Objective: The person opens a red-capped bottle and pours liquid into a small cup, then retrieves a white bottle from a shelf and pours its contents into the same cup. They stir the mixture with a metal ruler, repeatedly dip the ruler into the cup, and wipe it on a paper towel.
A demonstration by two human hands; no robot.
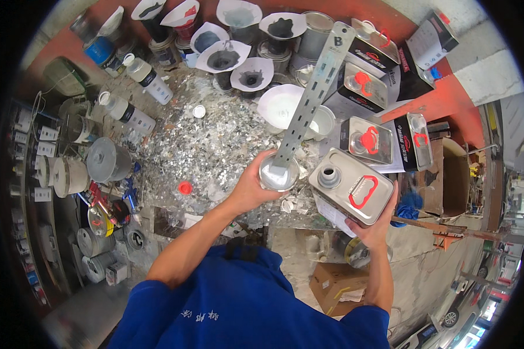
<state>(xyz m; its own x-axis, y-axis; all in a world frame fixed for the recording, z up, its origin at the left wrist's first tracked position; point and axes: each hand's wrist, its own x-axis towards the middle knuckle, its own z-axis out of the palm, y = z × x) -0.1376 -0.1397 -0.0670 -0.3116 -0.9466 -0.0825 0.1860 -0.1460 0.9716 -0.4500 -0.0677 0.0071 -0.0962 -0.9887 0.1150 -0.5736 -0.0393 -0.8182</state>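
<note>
My left hand (254,185) grips a clear cup (279,178) above the workbench. A slotted metal mixing ruler (310,98) marked B stands tilted in the cup, its top leaning away to the upper right. Pale or clear contents show in the cup; how full it is I cannot tell. To its right, my right hand (377,227) holds a rectangular metal can (351,185) by its lower side and edge. The can's spout is uncapped and its red handle lies on the top. A red cap (185,187) and a white cap (198,111) lie on the bench.
Paint flecks cover the workbench (170,148). Cups with paper strainers (223,56) stand along the back. More metal cans (369,140) stand at the right, two plastic bottles (148,80) at the left. Spray guns (100,198) hang near the left edge, by a grey lidded pot (108,160).
</note>
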